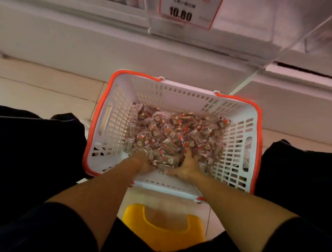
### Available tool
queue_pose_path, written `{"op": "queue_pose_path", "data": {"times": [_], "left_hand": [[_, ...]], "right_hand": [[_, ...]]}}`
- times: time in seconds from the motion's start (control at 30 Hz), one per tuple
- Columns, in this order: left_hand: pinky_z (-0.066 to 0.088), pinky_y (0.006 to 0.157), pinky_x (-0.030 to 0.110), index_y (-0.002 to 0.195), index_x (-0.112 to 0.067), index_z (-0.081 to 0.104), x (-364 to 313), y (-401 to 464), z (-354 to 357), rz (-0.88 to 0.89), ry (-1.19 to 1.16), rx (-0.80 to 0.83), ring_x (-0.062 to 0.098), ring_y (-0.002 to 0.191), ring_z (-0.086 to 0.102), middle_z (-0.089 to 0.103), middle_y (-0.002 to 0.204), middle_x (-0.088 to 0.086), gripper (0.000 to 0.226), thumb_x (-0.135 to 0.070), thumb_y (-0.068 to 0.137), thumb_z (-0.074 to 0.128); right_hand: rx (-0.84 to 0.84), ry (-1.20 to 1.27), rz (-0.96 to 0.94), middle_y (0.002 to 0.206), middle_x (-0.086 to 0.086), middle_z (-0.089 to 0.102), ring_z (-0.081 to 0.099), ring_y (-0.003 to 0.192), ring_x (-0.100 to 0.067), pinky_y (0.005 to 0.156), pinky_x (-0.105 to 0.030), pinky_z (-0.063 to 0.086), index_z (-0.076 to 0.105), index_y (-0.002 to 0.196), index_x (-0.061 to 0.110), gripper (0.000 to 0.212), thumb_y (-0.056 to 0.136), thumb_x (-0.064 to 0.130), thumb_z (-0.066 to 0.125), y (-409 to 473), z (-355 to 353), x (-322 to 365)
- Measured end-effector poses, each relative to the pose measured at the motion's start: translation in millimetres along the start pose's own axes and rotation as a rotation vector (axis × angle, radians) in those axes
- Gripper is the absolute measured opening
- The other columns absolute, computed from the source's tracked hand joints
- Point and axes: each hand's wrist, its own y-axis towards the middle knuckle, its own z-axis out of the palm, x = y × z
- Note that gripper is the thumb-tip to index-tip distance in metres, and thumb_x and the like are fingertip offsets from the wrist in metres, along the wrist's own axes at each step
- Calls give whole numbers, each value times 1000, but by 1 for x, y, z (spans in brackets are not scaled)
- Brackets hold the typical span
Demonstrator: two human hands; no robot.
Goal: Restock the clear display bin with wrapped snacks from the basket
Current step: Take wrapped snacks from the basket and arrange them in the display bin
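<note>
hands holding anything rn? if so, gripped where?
Both hands, left hand and right hand, are dug into the wrapped snacks in the basket, cupping a heap between them from its sides. Fingers are buried, so the exact grip cannot be told.

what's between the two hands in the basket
In the head view, a heap of wrapped snacks lies between the left hand and right hand.

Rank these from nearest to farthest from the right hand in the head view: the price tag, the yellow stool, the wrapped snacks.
From the right hand:
1. Wrapped snacks: touching it, in the basket.
2. Yellow stool: below the basket's near edge, between the forearms.
3. Price tag: far off at the top, on the display.
</note>
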Motion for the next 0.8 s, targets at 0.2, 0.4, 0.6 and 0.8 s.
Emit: {"op": "queue_pose_path", "data": {"times": [0.2,0.4,0.6,0.8], "left_hand": [[45,98,32,138,-10,45,-7,17,0,-79,-153,-26,28,124,51,50,133,12,61,-46,91,58],[42,106,35,142,-7,40,-8,28,7,-132,-276,-116,27,129,48,47,142,12,75,-35,82,76],[45,70,31,112,-7,65,-7,36,8,-116,-520,-215,22,82,58,66,95,10,34,-34,97,54],[39,67,31,90,-2,61,-12,33,-1,-146,-568,-408,31,81,57,59,81,13,43,-36,103,38]], "right_hand": [[-146,-128,-1,152,-19,34,53,122,-43,97,-48,51,20,154,24,113,68,71,75,20,9,9],[-77,-124,-123,116,-10,63,60,100,-28,85,-38,52,54,132,14,55,87,37,75,22,-11,17],[96,-134,-121,122,-14,62,61,106,-30,93,-41,54,57,131,7,52,84,10,78,26,-34,22],[108,172,1,121,-14,60,69,99,-31,81,-44,61,49,129,5,43,91,8,69,20,-35,23]]}}
